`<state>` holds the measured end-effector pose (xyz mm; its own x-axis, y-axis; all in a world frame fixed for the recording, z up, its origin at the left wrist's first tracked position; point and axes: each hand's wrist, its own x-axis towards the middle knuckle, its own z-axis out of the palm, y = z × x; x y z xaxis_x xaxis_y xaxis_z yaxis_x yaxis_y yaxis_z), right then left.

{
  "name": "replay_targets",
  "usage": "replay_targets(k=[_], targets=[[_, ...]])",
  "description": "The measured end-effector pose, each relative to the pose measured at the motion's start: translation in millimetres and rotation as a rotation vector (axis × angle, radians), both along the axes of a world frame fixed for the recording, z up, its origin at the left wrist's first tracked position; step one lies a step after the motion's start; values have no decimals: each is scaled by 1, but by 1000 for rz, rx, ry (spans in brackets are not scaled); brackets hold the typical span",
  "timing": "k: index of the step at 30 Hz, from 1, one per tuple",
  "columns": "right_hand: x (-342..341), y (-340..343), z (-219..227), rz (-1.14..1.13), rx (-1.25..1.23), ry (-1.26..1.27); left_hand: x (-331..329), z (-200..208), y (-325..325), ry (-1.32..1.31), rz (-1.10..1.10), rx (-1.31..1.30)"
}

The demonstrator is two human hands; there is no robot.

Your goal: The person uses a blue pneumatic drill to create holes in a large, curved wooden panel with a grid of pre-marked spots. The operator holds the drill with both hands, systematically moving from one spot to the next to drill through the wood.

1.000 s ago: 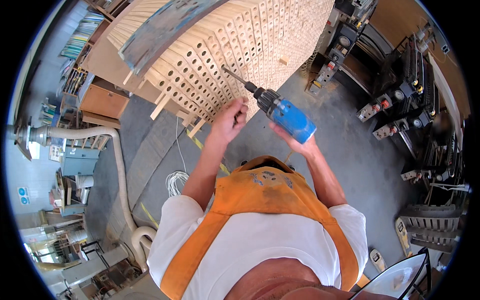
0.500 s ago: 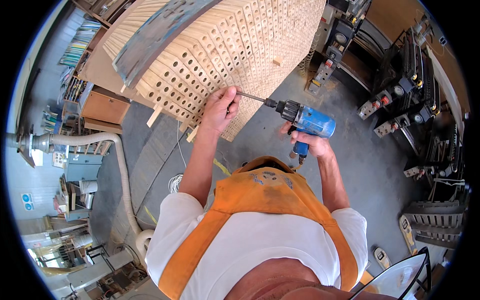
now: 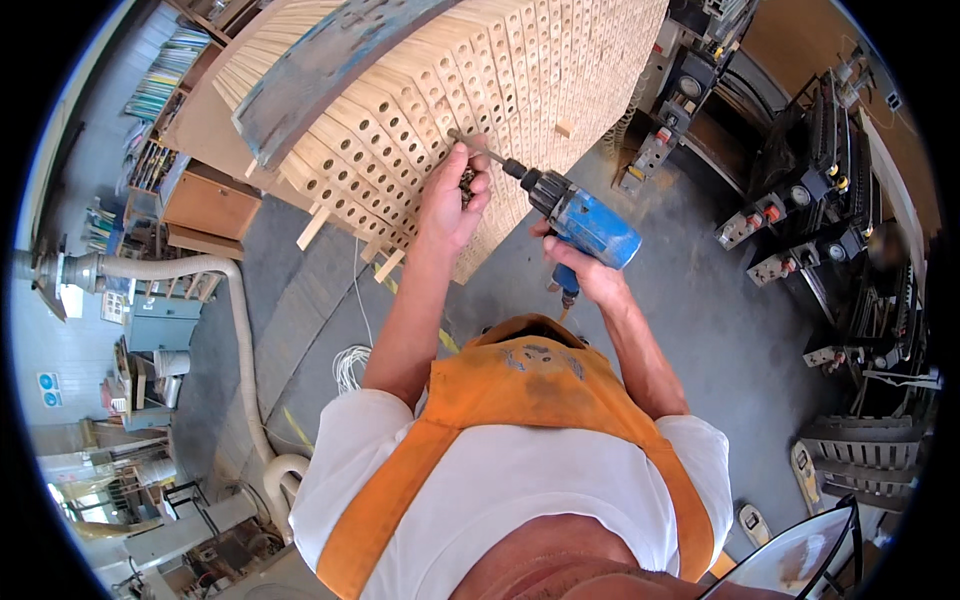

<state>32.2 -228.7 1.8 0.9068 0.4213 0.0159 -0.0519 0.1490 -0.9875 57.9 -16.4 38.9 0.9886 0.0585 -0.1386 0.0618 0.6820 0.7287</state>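
Observation:
A big block of stacked pale wooden slats (image 3: 470,70) with many round holes stands in front of me. My right hand (image 3: 585,275) grips the handle of a blue power drill (image 3: 580,215), its long bit pointing left toward the holed face. My left hand (image 3: 455,195) is raised against that face, fingers closed around the bit's front end and what looks like several small dark screws. A worn blue-grey board (image 3: 330,60) lies slanted across the block's top.
Short wooden pegs (image 3: 312,228) stick out at the block's lower left. A pale dust hose (image 3: 235,330) curves down the left side. A coil of white cable (image 3: 350,365) lies on the grey floor. Dark machines with switch boxes (image 3: 790,215) line the right.
The drill has swung from pointing up-left to lying nearly level. My left hand moved up along the holed face and now holds the bit's tip.

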Motion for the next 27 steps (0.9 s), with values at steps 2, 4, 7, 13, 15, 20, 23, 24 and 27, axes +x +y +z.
replay_targets(k=[2,4,7,13,15,20,23,24,27], targets=[[-2,1,4,-7,-84,-46,-4,-7,-1,86,-13,43],[-6,5,20,-36,-192,-93,-9,-36,6,168,-149,51],[-6,6,12,-53,-151,-151,-26,-49,-7,302,-208,94],[-3,4,18,-52,-223,-123,-39,-79,-3,312,-294,-2],[-1,3,19,-26,-162,-81,-43,-79,-3,333,-283,-2],[1,2,15,-46,-198,-64,-50,-59,-9,270,-262,25],[-2,4,20,-37,-160,-75,-52,-55,-3,188,-357,52],[-1,4,19,-34,-125,-60,-51,-54,0,177,-348,51],[-2,1,14,-68,-123,-155,-46,-48,7,144,-274,41]])
